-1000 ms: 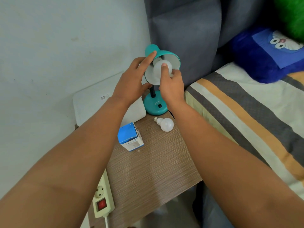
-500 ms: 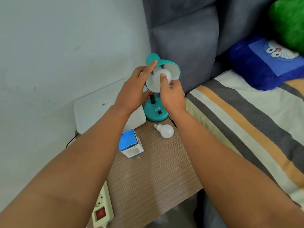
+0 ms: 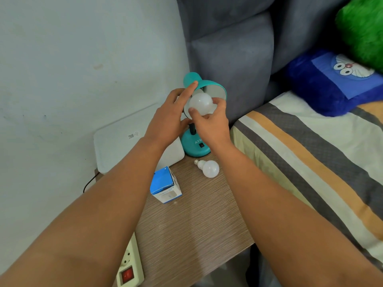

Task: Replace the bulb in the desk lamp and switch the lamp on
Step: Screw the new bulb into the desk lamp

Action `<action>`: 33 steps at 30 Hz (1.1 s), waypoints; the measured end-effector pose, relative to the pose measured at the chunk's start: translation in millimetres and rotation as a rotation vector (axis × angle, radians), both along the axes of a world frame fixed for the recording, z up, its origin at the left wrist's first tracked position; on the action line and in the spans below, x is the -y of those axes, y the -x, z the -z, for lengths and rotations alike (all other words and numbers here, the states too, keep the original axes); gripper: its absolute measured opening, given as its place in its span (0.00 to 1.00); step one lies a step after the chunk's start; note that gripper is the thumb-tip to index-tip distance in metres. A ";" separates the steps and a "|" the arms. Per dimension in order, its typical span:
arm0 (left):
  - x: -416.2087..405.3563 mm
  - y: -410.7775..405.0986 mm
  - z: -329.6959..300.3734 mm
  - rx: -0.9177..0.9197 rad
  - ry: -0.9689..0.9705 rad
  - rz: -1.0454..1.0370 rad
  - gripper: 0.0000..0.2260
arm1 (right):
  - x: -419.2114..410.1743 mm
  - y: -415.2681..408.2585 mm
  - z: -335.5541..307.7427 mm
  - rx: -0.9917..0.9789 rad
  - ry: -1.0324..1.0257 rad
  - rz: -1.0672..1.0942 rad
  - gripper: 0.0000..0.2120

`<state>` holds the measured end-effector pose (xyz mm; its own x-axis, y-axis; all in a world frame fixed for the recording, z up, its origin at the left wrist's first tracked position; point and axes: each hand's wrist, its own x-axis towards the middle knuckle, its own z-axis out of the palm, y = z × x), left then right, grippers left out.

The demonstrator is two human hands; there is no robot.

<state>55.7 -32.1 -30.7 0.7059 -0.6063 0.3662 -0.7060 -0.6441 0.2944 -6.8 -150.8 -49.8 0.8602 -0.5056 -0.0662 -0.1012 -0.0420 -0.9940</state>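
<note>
While the left hand point(image 3: 167, 119) steadied the lamp point(image 3: 204, 94) shade with fingers straight, the right hand point(image 3: 211, 123) pinched a bulb point(image 3: 200, 103) at the shade's mouth. Spare bulb point(image 3: 209, 168) lay on worktop point(image 3: 186, 224), near lamp base, beside box point(image 3: 164, 185).

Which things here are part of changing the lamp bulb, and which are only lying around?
Part of the job:
desk lamp
bulb in the right hand
loose bulb on the table
bulb box
power strip

Only lying around:
white flat device
blue pillow
striped bedsheet
</note>
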 end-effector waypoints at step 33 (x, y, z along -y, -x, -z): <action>1.4 0.6 2.2 -0.020 0.030 0.011 0.37 | -7.7 -0.6 -0.4 0.100 0.086 0.074 0.23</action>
